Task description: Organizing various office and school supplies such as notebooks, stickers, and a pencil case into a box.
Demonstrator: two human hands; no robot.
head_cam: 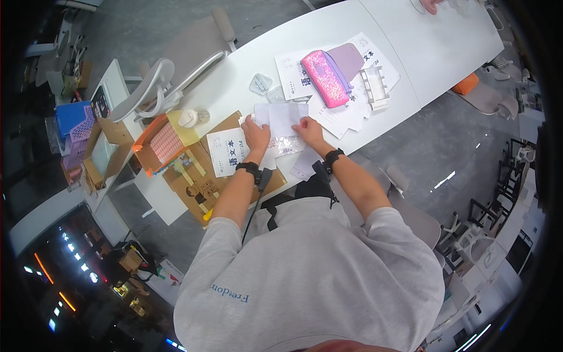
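Note:
A pale lavender paper sheet point(281, 116) with creases lies in front of me near the table's front edge. At its left edge is my left hand point(256, 135), thumb over the paper and fingers at the side. My right hand point(310, 132) pinches the lower right edge between thumb and fingertips. Just below the sheet, a clear plastic packet point(289, 146) holds small pinkish bits, too small to make out. A white exercise book point(226, 152) with printed characters sits under my left wrist. More lavender sheets point(307, 163) stick out by my right forearm.
Beyond the sheet lie a pink glitter pencil case point(325, 79), a white plastic holder point(375, 88), exercise books point(290, 66) and a small clear case point(261, 83). Leftward are a cardboard piece point(189, 176), an orange-edged box point(162, 141) and a lidded bottle point(189, 118).

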